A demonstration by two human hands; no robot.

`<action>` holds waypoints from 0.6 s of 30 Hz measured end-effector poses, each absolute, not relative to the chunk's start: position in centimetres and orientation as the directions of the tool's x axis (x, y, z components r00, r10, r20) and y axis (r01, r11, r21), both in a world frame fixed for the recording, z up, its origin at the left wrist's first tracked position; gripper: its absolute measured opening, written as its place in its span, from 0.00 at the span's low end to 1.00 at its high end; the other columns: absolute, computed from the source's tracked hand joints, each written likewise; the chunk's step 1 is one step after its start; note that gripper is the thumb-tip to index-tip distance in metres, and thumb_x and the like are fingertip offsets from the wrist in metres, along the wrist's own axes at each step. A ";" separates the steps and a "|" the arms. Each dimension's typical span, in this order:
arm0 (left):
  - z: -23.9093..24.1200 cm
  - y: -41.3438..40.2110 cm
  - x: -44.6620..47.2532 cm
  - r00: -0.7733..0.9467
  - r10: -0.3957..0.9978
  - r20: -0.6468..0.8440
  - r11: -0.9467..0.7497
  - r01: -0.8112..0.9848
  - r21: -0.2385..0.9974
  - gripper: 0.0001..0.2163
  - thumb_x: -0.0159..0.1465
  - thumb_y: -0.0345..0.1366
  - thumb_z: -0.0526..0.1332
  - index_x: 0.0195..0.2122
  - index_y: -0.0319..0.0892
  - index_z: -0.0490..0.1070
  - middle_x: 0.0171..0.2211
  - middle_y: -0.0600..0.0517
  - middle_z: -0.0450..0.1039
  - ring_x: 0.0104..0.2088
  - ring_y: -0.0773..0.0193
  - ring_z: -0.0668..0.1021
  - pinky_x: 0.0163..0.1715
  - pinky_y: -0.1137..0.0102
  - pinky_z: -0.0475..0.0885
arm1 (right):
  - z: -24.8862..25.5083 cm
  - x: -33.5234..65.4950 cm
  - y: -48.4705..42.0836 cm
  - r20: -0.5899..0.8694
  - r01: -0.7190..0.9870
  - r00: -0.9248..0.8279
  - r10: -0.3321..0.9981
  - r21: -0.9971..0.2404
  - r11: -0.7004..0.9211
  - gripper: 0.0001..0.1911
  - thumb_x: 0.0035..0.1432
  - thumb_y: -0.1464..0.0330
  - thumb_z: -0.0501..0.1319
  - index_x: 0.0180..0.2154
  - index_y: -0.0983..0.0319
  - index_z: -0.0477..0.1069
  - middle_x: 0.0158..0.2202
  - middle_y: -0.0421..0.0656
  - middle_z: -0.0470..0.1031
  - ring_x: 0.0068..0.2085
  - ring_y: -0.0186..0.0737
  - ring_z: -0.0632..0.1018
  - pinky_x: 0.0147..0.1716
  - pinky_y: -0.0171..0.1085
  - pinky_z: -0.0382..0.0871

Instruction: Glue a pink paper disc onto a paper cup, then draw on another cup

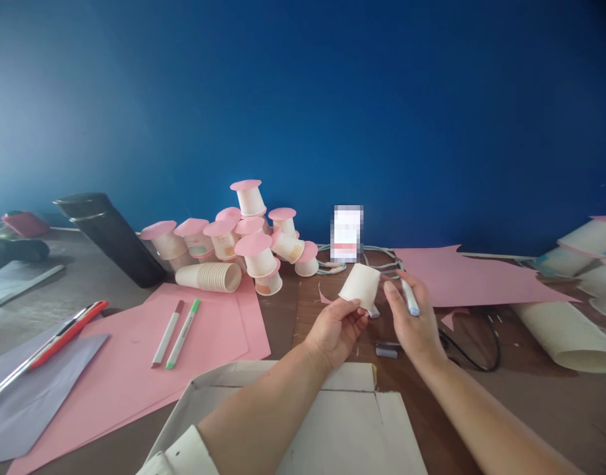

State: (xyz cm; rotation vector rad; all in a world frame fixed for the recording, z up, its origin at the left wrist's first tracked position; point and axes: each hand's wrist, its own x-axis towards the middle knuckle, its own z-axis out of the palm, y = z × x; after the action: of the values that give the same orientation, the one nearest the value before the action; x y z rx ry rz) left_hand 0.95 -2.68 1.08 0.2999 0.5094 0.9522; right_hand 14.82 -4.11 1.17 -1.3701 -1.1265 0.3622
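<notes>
While two pens lie on paper, left fingers pinch one cup, right fingers clasp one marker.

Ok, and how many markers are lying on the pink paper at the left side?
2. The brown-ended marker is on the left, and the green-ended marker is beside it, to the right. Neither is hidden.

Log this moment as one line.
left hand: holds tapered white paper cup; right hand: holds slim blue-ended white marker; nearby: flat pink paper sheet
</notes>
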 end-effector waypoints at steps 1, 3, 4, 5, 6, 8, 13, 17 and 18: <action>1.1 -2.6 0.9 0.467 0.839 -0.279 0.544 -0.707 0.452 0.02 0.57 0.26 0.62 0.29 0.33 0.70 0.24 0.49 0.70 0.27 0.70 0.74 0.32 0.76 0.72 | 1.3 14.8 -4.3 0.470 0.427 0.454 0.757 -0.860 0.278 0.23 0.58 0.57 0.60 0.53 0.60 0.63 0.44 0.48 0.75 0.42 0.43 0.77 0.42 0.44 0.74; 1.0 -2.4 0.9 0.449 0.851 -0.273 0.525 -0.727 0.442 0.03 0.58 0.26 0.61 0.27 0.33 0.69 0.23 0.49 0.69 0.27 0.69 0.74 0.31 0.76 0.72 | 1.5 14.5 -4.7 0.555 0.488 0.384 0.738 -0.801 0.348 0.22 0.62 0.59 0.56 0.55 0.59 0.61 0.44 0.48 0.74 0.39 0.41 0.78 0.41 0.45 0.74; 1.0 -2.3 0.9 0.439 0.857 -0.269 0.515 -0.737 0.438 0.03 0.58 0.26 0.60 0.27 0.34 0.69 0.23 0.50 0.69 0.27 0.69 0.74 0.31 0.76 0.72 | 1.5 14.3 -5.0 0.585 0.514 0.342 0.736 -0.772 0.375 0.21 0.63 0.61 0.54 0.56 0.59 0.61 0.43 0.48 0.74 0.37 0.40 0.78 0.39 0.44 0.75; 1.0 -2.3 0.8 0.432 0.862 -0.267 0.507 -0.745 0.432 0.04 0.59 0.25 0.60 0.27 0.34 0.69 0.23 0.50 0.68 0.26 0.69 0.74 0.31 0.76 0.72 | 1.6 14.1 -5.3 0.609 0.534 0.297 0.736 -0.744 0.401 0.20 0.64 0.62 0.53 0.56 0.59 0.62 0.41 0.47 0.75 0.35 0.39 0.78 0.37 0.43 0.75; 1.0 -2.2 0.8 0.423 0.866 -0.266 0.499 -0.755 0.426 0.04 0.59 0.25 0.60 0.27 0.34 0.69 0.23 0.50 0.68 0.26 0.70 0.74 0.31 0.76 0.72 | 1.6 13.9 -5.5 0.633 0.547 0.253 0.732 -0.717 0.432 0.19 0.65 0.63 0.53 0.56 0.59 0.63 0.40 0.47 0.75 0.33 0.39 0.78 0.35 0.42 0.76; 0.9 -2.2 0.8 0.408 0.871 -0.273 0.489 -0.768 0.413 0.03 0.58 0.24 0.61 0.27 0.34 0.69 0.23 0.51 0.69 0.26 0.71 0.74 0.31 0.77 0.72 | 1.6 13.6 -5.9 0.681 0.579 0.169 0.713 -0.654 0.487 0.18 0.64 0.64 0.54 0.55 0.59 0.65 0.40 0.47 0.75 0.34 0.39 0.77 0.35 0.43 0.76; 1.0 -2.2 0.9 0.368 0.881 -0.297 0.467 -0.780 0.418 0.02 0.57 0.23 0.61 0.29 0.34 0.70 0.25 0.50 0.71 0.26 0.72 0.74 0.32 0.77 0.72 | 1.5 13.6 -6.1 0.718 0.642 0.111 0.687 -0.580 0.502 0.15 0.62 0.65 0.57 0.51 0.59 0.69 0.40 0.47 0.76 0.36 0.41 0.78 0.35 0.42 0.76; 1.0 -2.2 0.9 0.363 0.883 -0.297 0.463 -0.777 0.427 0.02 0.57 0.22 0.61 0.30 0.32 0.71 0.26 0.49 0.72 0.27 0.71 0.75 0.33 0.77 0.72 | 1.4 13.6 -6.0 0.721 0.687 0.120 0.682 -0.556 0.467 0.13 0.61 0.66 0.58 0.48 0.60 0.70 0.38 0.46 0.77 0.33 0.39 0.79 0.36 0.41 0.76; 1.0 -2.2 0.9 0.364 0.883 -0.296 0.463 -0.775 0.429 0.02 0.57 0.22 0.60 0.30 0.32 0.71 0.26 0.48 0.72 0.27 0.71 0.75 0.33 0.77 0.72 | 1.4 13.6 -5.9 0.726 0.704 0.110 0.679 -0.539 0.463 0.13 0.61 0.66 0.58 0.47 0.61 0.71 0.38 0.46 0.77 0.34 0.39 0.79 0.37 0.41 0.76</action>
State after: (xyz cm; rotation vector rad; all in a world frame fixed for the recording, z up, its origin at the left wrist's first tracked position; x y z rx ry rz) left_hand 0.90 -2.19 1.02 0.2316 0.5281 1.0790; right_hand 13.59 -5.93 1.35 -1.2345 -1.5888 -0.0283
